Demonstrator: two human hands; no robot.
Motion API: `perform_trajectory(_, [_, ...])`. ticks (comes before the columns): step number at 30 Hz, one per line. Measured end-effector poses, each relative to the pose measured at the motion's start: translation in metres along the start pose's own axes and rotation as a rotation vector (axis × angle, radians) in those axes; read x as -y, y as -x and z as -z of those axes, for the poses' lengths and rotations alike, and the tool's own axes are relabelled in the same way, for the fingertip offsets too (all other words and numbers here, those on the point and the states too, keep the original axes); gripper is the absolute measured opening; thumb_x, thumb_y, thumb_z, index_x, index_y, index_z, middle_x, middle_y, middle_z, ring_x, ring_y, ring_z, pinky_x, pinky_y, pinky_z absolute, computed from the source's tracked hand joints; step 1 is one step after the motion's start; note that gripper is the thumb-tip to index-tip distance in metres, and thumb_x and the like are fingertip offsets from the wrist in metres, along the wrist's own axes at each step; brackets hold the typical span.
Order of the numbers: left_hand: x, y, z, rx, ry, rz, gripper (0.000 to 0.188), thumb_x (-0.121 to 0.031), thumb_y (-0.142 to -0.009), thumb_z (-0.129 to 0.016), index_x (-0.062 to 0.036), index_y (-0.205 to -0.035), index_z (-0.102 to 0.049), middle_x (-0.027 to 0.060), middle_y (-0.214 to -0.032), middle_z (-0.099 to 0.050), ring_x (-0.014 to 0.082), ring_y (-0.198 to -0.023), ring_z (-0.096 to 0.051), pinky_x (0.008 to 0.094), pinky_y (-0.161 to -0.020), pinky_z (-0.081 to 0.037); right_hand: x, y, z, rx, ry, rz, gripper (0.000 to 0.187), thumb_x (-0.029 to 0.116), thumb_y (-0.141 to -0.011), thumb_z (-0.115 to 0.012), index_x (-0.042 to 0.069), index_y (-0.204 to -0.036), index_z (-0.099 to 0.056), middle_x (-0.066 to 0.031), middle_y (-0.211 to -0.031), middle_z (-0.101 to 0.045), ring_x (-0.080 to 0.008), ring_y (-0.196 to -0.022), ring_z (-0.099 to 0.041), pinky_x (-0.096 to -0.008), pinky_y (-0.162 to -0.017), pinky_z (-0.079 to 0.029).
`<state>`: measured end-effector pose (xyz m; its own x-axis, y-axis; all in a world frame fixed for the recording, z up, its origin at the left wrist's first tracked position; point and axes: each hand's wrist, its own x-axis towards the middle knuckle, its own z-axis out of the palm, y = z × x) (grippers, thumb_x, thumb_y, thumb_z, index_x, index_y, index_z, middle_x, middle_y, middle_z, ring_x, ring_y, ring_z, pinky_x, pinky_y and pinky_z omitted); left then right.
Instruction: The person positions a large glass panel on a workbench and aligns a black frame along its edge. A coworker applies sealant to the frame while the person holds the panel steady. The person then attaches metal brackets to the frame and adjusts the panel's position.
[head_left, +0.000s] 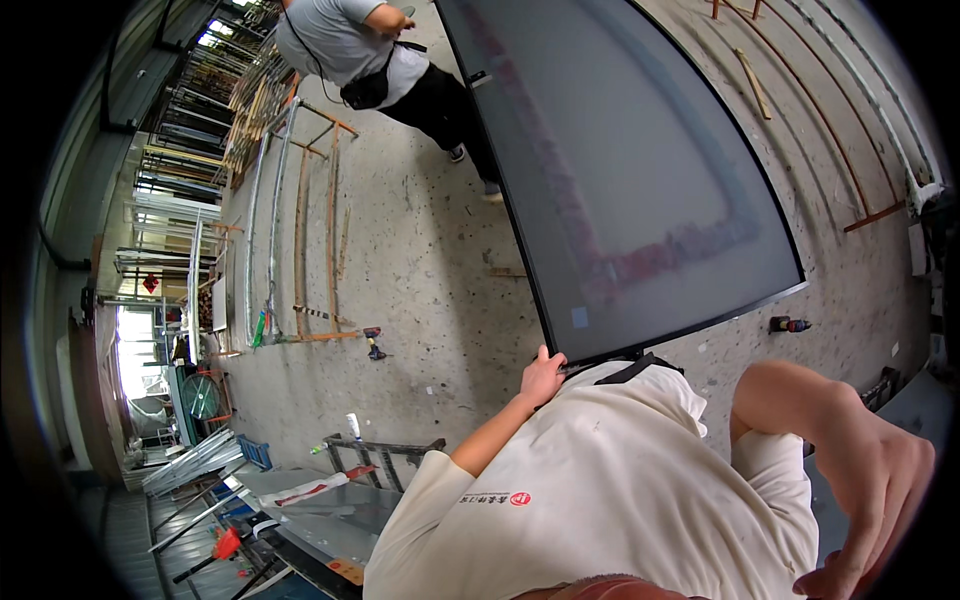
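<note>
A large frosted glass panel [660,150] in a thin black frame stretches away in front of me, with blurred reddish and bluish bands across it and a small blue square near its near left corner. My left hand [543,377] is closed on the frame at that near corner, beside my waist. My right hand [880,490] is raised close to the camera at the lower right, away from the panel. Its fingers are curled, and whatever they may hold is hidden.
Another person [370,50] stands at the panel's far left side. Cordless drills lie on the floor left [374,343] and right [790,325]. Metal racks [300,220] stand left; more rails [800,90] lie right. A workbench [330,510] with strips and tools is at my lower left.
</note>
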<state>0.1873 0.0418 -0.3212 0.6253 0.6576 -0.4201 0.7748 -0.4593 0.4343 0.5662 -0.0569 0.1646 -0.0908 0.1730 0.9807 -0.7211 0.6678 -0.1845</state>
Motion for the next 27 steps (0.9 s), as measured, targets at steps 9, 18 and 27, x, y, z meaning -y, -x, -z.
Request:
perform_trajectory(9, [-0.007,-0.001,0.014,0.039,-0.036,-0.011,0.034,-0.015,-0.084,-0.076,-0.0134,-0.113,-0.06,0.019,-0.113,-0.049,0.041,-0.096,-0.066,0.0514,-0.078,-0.057,-0.042,0.042,0.031,-0.337,0.125,-0.048,0.04,0.017,-0.1,-0.056,0.004,-0.064,-0.064,-0.007,-0.065,-0.064,-0.0159,-0.046,-0.054,-0.033,-0.054,-0.056])
perform_trajectory(18, [0.038,0.003,0.071,0.219,-0.042,-0.322,0.083,-0.041,-0.09,-0.073,-0.0272,-0.16,-0.031,0.0192,-0.115,-0.053,0.0414,-0.091,-0.068,0.0503,-0.077,-0.058,-0.225,0.179,-0.017,-1.165,0.603,-0.663,0.05,0.048,-0.102,-0.051,0.008,-0.072,-0.049,-0.0016,-0.063,-0.045,-0.011,-0.054,-0.035,-0.027,-0.049,-0.024])
perform_trajectory(27, [0.209,0.034,0.105,0.009,0.289,-0.176,0.054,-0.038,-0.097,-0.066,-0.0155,-0.144,-0.05,0.0153,-0.113,-0.065,0.0385,-0.092,-0.068,0.0487,-0.078,-0.055,-0.383,0.346,-0.097,-1.405,1.076,-1.437,0.032,0.031,-0.104,-0.062,0.008,-0.082,-0.061,0.0025,-0.065,-0.055,-0.0044,-0.054,-0.043,-0.0247,-0.049,-0.032])
